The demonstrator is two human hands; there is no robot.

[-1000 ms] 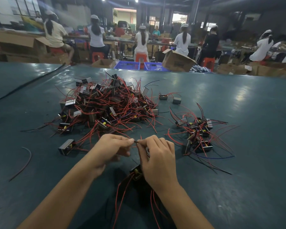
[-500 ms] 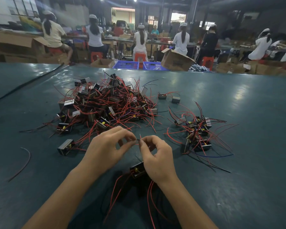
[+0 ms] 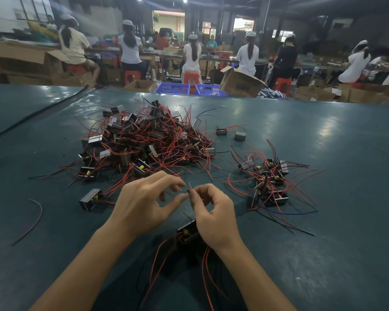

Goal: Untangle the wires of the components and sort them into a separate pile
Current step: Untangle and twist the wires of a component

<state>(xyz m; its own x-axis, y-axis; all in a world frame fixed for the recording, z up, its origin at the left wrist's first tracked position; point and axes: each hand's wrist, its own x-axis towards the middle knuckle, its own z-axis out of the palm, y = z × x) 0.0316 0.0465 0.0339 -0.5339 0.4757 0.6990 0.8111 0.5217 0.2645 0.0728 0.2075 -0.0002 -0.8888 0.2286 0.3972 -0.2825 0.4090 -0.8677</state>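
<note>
On the dark green worktop (image 3: 323, 243), two bare hands meet over one component (image 3: 186, 232) — a black block with a yellow spot, mostly hidden beneath the right hand (image 3: 213, 218). Thumb and forefinger of that hand pinch a thin wire (image 3: 190, 187), its short free end pointing up and away from the camera. The left hand (image 3: 142, 207) is loosely spread, thumb stretched toward the pinch; whether it touches the wire is unclear. From the component, red leads (image 3: 157, 261) trail toward the viewer, cut off by the frame. Behind lies the big tangled pile (image 3: 144, 142); a smaller pile (image 3: 271, 182) sits to the right, well apart — too knotted to count.
</note>
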